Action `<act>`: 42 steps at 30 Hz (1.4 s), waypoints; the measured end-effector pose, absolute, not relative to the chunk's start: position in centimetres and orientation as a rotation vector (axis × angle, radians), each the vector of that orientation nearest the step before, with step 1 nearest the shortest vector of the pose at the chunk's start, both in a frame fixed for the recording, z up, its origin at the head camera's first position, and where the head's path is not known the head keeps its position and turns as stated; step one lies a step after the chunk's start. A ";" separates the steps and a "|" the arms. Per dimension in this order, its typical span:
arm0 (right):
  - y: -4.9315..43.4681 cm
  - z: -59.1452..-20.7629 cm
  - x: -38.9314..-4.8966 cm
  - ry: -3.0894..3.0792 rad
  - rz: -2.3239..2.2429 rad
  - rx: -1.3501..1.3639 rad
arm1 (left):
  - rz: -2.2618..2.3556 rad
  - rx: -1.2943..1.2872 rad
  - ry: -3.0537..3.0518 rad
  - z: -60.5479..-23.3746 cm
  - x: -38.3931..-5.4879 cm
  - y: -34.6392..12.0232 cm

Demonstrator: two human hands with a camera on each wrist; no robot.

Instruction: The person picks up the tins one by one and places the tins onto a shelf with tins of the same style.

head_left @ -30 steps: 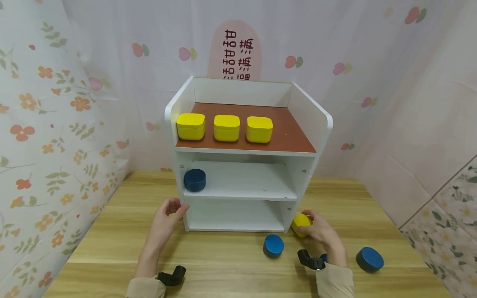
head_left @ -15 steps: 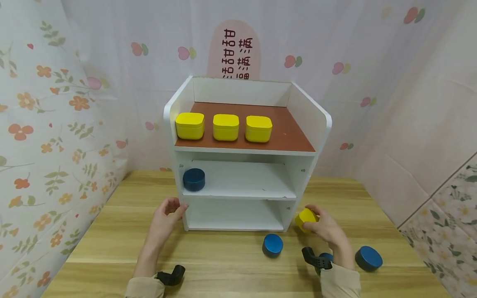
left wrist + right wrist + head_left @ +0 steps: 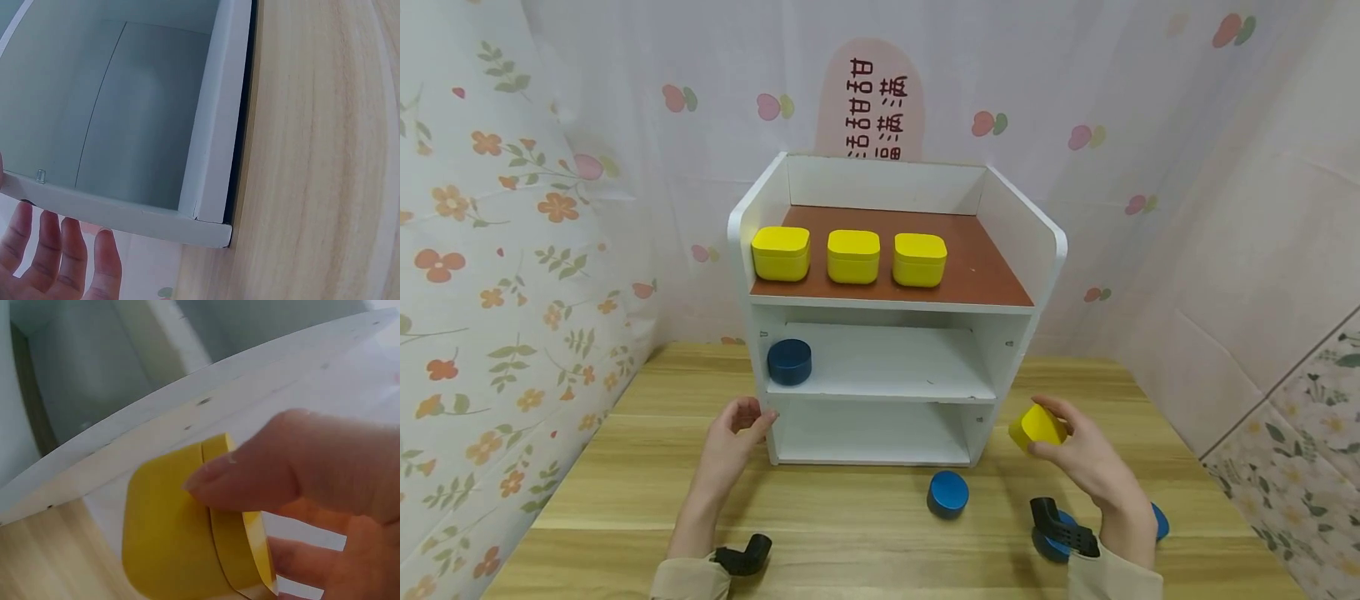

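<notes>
My right hand (image 3: 1093, 462) holds a yellow rounded-square lidded box (image 3: 1036, 427) between thumb and fingers, above the table at the shelf unit's right side. In the right wrist view, the thumb presses the box (image 3: 172, 525) close to its lid seam. My left hand (image 3: 730, 446) grips the left side panel of the white shelf unit (image 3: 891, 307), thumb at the front edge and fingertips on the outer face. On the brown top stand three more yellow boxes (image 3: 781, 254) in a row. A dark blue round tin (image 3: 789, 362) occupies the middle shelf's left end.
Before the unit's front right corner lies a blue round tin (image 3: 947, 494). Another blue tin (image 3: 1051, 543) is partly behind the black wrist camera (image 3: 1063, 527), and a third (image 3: 1161, 522) shows behind my right wrist. Printed curtains hang behind the wooden table (image 3: 850, 542).
My right hand has carried the yellow box up and to the right, away from the unit's lower right corner. My left hand stays at the left panel.
</notes>
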State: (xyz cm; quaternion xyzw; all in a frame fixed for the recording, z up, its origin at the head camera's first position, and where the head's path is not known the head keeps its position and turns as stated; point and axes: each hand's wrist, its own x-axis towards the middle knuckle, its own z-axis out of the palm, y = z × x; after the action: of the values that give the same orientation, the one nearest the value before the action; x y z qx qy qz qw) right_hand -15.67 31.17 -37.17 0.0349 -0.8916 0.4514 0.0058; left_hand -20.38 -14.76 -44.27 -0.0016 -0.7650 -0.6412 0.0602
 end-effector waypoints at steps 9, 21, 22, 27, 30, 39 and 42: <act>31.1 -34.9 -14.0 -2.750 1.237 0.288 | -1.938 -0.006 -2.321 -44.4 -20.5 -14.8; 29.6 -33.3 -12.5 -2.649 1.062 0.470 | -1.931 -0.008 -2.314 -44.7 -20.5 -14.8; 29.5 -33.2 -12.4 -2.642 1.058 0.482 | -1.936 -0.017 -2.308 -44.6 -20.6 -14.7; 28.8 -32.2 -12.3 -2.607 1.039 0.551 | -1.952 -0.027 -2.284 -44.5 -20.5 -14.8; 28.4 -31.1 -12.1 -2.589 1.021 0.591 | -1.956 -0.023 -2.285 -44.3 -20.4 -14.6; 27.3 -25.8 -12.4 -2.569 0.927 0.808 | -1.948 -0.015 -2.287 -44.2 -20.4 -14.6; 26.9 -24.2 -12.9 -2.588 0.879 0.853 | -1.947 -0.005 -2.299 -44.3 -20.4 -14.6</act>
State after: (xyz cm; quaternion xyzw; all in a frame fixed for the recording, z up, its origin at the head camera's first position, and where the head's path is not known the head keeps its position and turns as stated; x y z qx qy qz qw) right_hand -12.88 26.92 -24.18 0.2952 -0.8951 0.3040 0.1389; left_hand -20.45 -14.62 -44.29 -0.0016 -0.7616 -0.6448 0.0645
